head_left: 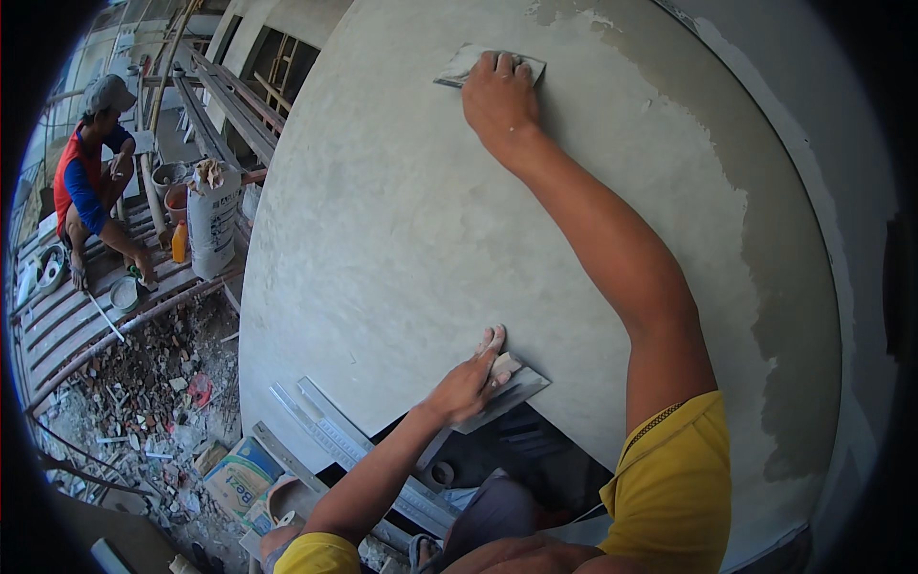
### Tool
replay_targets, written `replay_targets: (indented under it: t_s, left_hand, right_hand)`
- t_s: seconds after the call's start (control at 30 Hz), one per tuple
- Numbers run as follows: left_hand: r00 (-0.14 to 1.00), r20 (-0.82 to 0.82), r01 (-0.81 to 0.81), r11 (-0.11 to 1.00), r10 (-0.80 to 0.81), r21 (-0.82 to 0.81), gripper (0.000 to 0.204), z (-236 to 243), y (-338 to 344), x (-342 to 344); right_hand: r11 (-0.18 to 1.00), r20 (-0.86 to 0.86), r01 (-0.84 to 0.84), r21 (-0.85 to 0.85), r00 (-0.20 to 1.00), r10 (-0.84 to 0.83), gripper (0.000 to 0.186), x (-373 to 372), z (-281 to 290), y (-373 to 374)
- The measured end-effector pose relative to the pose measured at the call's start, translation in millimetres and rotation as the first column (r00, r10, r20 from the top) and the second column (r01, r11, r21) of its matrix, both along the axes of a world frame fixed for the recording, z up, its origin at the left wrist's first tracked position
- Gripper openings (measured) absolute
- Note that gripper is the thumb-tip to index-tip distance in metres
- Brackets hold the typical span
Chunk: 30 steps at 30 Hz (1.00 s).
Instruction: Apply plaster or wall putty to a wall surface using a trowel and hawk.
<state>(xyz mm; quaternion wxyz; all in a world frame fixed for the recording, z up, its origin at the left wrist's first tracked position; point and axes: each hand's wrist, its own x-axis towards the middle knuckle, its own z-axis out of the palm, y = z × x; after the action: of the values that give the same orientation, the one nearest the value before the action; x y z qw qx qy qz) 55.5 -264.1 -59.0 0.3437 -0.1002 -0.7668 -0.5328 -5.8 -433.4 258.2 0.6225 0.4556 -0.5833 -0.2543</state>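
Observation:
My right arm reaches far up over a broad grey plastered wall (382, 220). In my right hand (502, 107) is a plastering trowel (459, 67), its flat blade against the wall and my fingers curled over its handle. Lower down, near my body, my left hand (459, 390) grips a second flat metal trowel (516, 390) with a straight edge. Something pale, a handle or a lump of plaster, shows by its fingertips; which one I cannot tell. A darker, damp-looking band of plaster (736, 230) with a ragged border runs down the wall's right side.
At the left a co-worker (88, 182) in a grey cap squats on a slatted scaffold (76, 316), beside a white sack (212, 225), an orange bottle (180, 242) and buckets. Rubble (153, 383) lies below. Long metal straightedges (335, 440) and bags (244, 478) are near my left arm.

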Motion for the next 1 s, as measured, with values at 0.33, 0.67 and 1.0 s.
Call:
replay_targets:
  t_s: [0.33, 0.67, 1.0]
  left_hand:
    - [0.95, -0.176, 0.245, 0.265, -0.258, 0.933, 0.042, 17.4, -44.5, 29.3]
    - [0.775, -0.306, 0.381, 0.023, -0.553, 0.924, 0.044, 5.7, 13.1, 9.9]
    - [0.877, 0.249, 0.268, 0.848, -0.412, 0.458, 0.035, -56.3, 7.3, -16.3]
  right_hand:
    - [0.746, 0.609, -0.659, 0.094, 0.631, 0.48, 0.041, 54.9, -79.6, 249.5]
    - [0.939, 0.816, -0.344, -0.015, 0.539, 0.211, 0.031, 2.9, -237.8, 445.9]
    - [0.551, 0.95, 0.814, -0.182, 0.001, 0.312, 0.036, 123.4, -499.2, 702.3]
